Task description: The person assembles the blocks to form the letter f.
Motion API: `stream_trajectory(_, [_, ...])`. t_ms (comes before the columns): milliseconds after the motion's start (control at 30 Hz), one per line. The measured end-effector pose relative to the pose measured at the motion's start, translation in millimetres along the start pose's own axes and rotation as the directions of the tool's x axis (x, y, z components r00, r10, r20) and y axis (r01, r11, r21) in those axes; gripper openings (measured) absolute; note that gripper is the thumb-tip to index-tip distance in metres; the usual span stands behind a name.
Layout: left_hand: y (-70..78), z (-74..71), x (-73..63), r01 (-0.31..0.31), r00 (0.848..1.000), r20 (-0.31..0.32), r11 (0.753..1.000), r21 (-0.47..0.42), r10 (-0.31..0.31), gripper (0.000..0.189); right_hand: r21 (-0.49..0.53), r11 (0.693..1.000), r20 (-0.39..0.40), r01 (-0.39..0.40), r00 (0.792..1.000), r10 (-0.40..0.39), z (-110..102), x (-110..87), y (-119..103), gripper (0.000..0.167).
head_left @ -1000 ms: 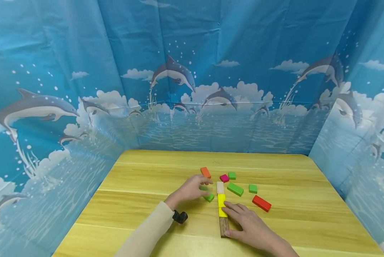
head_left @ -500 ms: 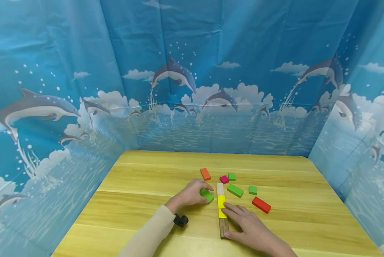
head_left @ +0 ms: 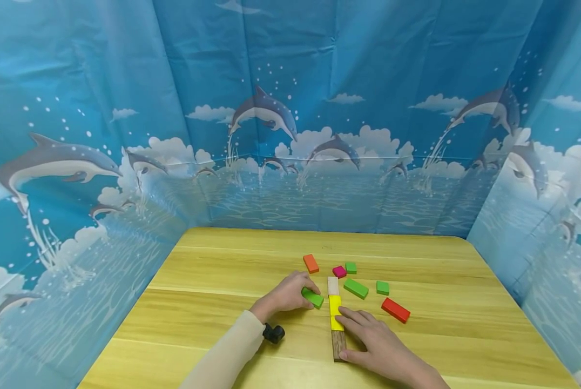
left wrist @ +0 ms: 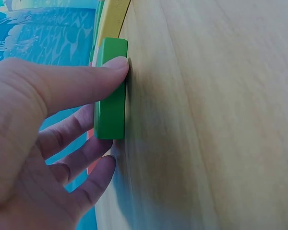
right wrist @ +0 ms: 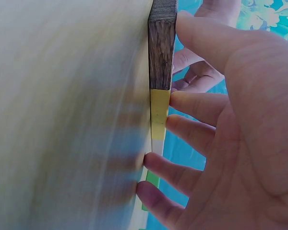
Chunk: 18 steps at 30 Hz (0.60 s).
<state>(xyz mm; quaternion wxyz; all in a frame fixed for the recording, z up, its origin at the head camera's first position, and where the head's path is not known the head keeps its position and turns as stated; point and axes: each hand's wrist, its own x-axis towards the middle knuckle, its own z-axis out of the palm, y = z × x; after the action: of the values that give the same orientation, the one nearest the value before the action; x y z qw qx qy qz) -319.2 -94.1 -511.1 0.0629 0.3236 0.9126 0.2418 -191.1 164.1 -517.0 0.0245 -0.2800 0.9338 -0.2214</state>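
Observation:
My left hand (head_left: 290,293) pinches a green rectangular block (head_left: 312,298) between thumb and fingers, left of a row of blocks. In the left wrist view the thumb lies across this green block (left wrist: 111,112), which is at the tabletop. My right hand (head_left: 380,346) rests along the row's right side, fingers fairly straight. Its fingertips touch the yellow part (head_left: 335,305) of the row, and its thumb touches the dark brown wooden block (head_left: 339,347) at the near end. A pale block (head_left: 332,285) forms the far end. The right wrist view shows brown (right wrist: 161,55) meeting yellow (right wrist: 159,112).
Beyond the row lie an orange block (head_left: 311,263), a magenta block (head_left: 339,271) and a small green block (head_left: 351,267). To its right are a longer green block (head_left: 356,288), another small green one (head_left: 382,287) and a red block (head_left: 395,310). A dolphin-print curtain (head_left: 290,135) surrounds the table.
My left hand has come down over the green block and now pinches it; the block has turned slightly. The right hand stays at the row.

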Motion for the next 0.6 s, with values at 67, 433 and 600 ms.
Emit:
stream_trajectory(67, [-1.0, 0.5, 0.2, -0.009, 1.0, -0.004, 1.0, 0.002, 0.009, 0.028, 0.001, 1.0, -0.001, 0.0, 1.0, 0.0, 0.0, 0.0, 0.0, 0.077])
stream_trajectory(433, [-4.0, -0.6, 1.3, 0.01, 0.999, -0.032, 0.997, -0.079, -0.012, 0.028, 0.005, 1.0, 0.001, -0.002, 1.0, 0.002, 0.0, -0.2, -0.1, 0.077])
stream_trajectory(600, [-3.5, -2.1, 1.7, 0.024, 0.998, -0.055, 0.997, -0.076, -0.028, 0.029, 0.009, 1.0, 0.005, -0.002, 1.0, 0.002, 0.1, -0.2, -0.1, 0.077])
